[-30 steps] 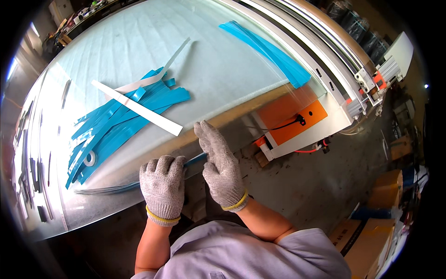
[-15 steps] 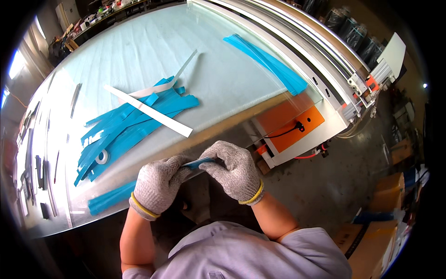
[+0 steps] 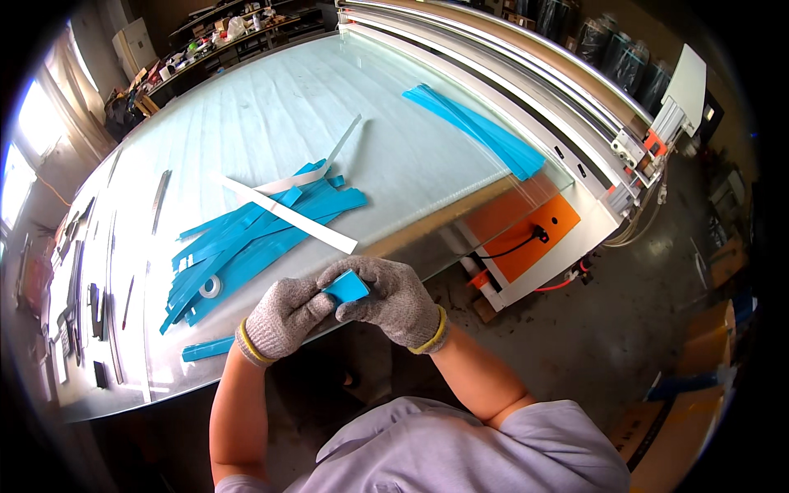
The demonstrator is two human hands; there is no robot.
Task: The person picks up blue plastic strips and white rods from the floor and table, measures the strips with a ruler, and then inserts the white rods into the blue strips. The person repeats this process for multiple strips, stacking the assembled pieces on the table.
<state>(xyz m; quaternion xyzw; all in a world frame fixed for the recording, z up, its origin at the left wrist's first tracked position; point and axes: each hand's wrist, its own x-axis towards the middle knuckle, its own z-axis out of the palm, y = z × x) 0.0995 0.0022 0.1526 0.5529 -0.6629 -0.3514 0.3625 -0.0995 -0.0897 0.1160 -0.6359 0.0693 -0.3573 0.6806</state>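
Note:
Both my hands wear grey knitted gloves with yellow cuffs and meet at the near edge of the glass-topped table. Between them a flat blue strip (image 3: pixel 347 287) shows its broad end face up. My left hand (image 3: pixel 283 320) pinches its left side with thumb and fingers. My right hand (image 3: pixel 393 302) is closed round the right side, fingers curled over the far edge. Another stretch of blue strip (image 3: pixel 207 349) lies left of my left wrist; whether it joins the held piece is hidden behind the glove. Beyond lies a loose pile of blue strips (image 3: pixel 246 238).
A white strip (image 3: pixel 308 226) crosses the pile, beside a small white tape roll (image 3: pixel 210 287). More blue strips (image 3: pixel 477 131) lie by the white machine rail (image 3: pixel 526 107). An orange panel (image 3: pixel 534 238) with a black cable is at right. Dark thin bars (image 3: pixel 99 312) line the left side.
The held blue strip has turned from edge-on to broad face up. My right hand has shifted slightly left and its fingers now wrap over the far side. The whole view has tilted a little.

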